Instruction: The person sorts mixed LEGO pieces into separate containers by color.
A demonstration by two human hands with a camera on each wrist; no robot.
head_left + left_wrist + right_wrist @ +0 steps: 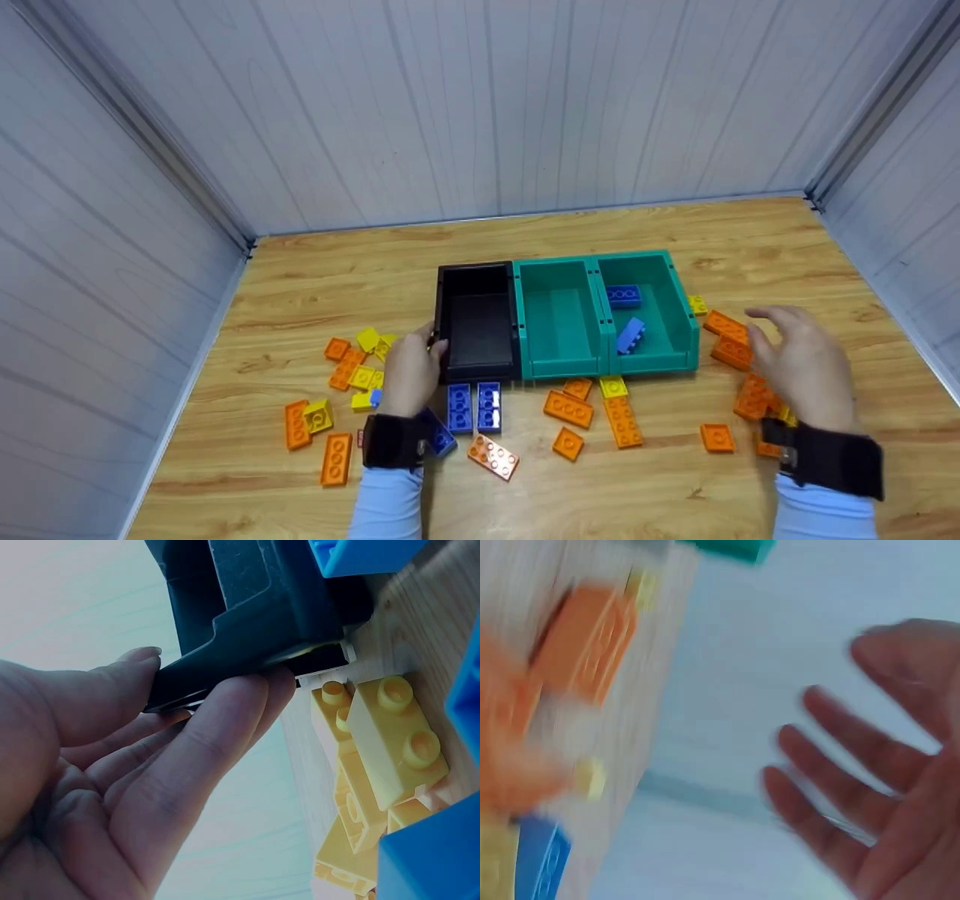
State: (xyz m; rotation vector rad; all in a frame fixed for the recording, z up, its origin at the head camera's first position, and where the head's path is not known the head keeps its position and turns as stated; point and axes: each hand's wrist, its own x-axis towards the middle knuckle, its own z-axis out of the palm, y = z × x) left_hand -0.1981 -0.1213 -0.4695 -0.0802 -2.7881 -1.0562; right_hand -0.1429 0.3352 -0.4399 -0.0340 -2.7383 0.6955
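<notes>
At the left end of a joined row of bins is a black bin (480, 372). My left hand (409, 373) grips its left wall, and in the left wrist view the thumb (131, 682) lies on one side of the black plastic, fingers (217, 727) on the other. Over the orange bricks (731, 351) on the right, my right hand (806, 367) hovers with spread, relaxed fingers and holds nothing. The right wrist view is blurred, with an orange brick (585, 641) beside that hand. Two blue bricks, one flat (624, 295) and one tilted (631, 335), lie in the right green bin (686, 330).
A middle green bin (559, 322) adjoins the black one. Yellow bricks (367, 339) and orange bricks (336, 459) are scattered on the left. Blue bricks (459, 409) and more orange ones (568, 409) lie before the bins. Panel walls (480, 112) enclose the wooden table (600, 502).
</notes>
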